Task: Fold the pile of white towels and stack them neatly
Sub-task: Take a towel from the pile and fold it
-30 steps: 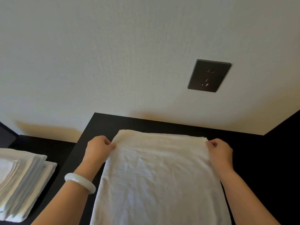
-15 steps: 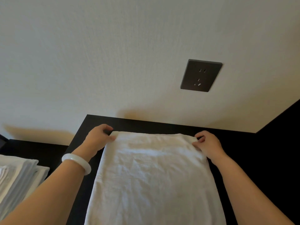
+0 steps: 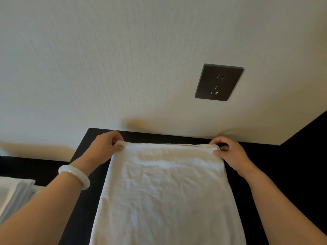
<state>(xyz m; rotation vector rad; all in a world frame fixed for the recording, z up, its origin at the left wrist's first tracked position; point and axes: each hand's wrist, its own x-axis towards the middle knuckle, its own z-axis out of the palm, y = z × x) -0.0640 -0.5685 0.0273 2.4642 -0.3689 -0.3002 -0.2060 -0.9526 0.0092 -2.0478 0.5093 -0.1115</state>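
Both arms reached forward over the black table (image 3: 85, 200). The left hand (image 3: 104, 149) pinched the far left corner of the towel (image 3: 164, 191), thumb under the rolled edge and fingers curled over it. The right hand (image 3: 228, 152) pinched the far right corner the same way. The towel lay flat on the table, its far edge near the wall (image 3: 123, 59); its near end was cut off by the frame. A stack (image 3: 14, 193) of folded towels sat at the left, partly out of view.
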